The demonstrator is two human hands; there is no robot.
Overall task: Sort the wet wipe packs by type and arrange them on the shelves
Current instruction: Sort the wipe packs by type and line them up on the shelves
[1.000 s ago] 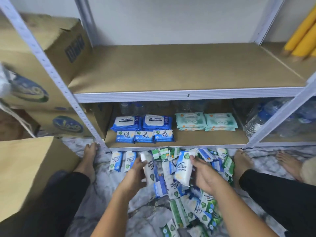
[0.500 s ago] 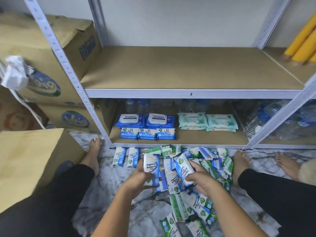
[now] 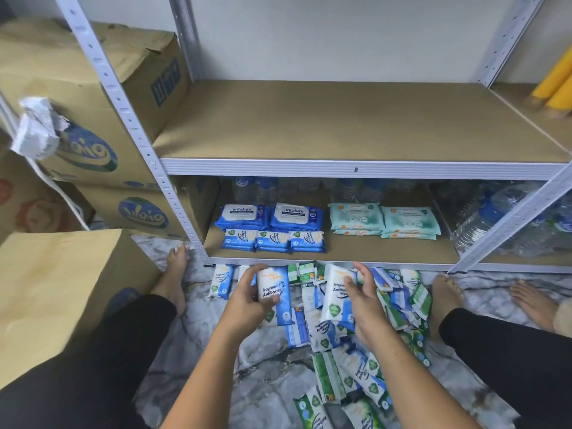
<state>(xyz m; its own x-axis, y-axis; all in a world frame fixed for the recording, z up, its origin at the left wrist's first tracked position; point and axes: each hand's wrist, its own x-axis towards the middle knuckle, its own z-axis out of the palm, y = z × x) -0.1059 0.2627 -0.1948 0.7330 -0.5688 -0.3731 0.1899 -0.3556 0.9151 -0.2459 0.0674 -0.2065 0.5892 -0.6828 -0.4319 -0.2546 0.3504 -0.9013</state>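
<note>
My left hand (image 3: 247, 300) grips a blue and white antibacterial wipe pack (image 3: 277, 294), held upright above the floor. Beside it my right hand (image 3: 363, 300) holds a second blue and white pack (image 3: 334, 294). Under both hands lies a loose pile of blue and green wipe packs (image 3: 396, 305) on the marble floor. On the lower shelf (image 3: 356, 252) stand two dark blue antabax packs (image 3: 270, 215), three small blue packs (image 3: 274, 241) in front of them, and two stacks of mint green packs (image 3: 383, 219) to the right. The upper shelf board (image 3: 340, 128) is bare.
Cardboard boxes (image 3: 93, 119) are stacked left of the shelf post, and a tan box (image 3: 55, 292) stands by my left leg. Water bottles (image 3: 501, 218) lie at the lower shelf's back and right. Yellow rolls (image 3: 554, 85) sit top right. Another person's foot (image 3: 532, 305) is at right.
Both hands have lifted their blue and white packs up from the pile toward the lower shelf's front edge. The view has tilted up slightly.
</note>
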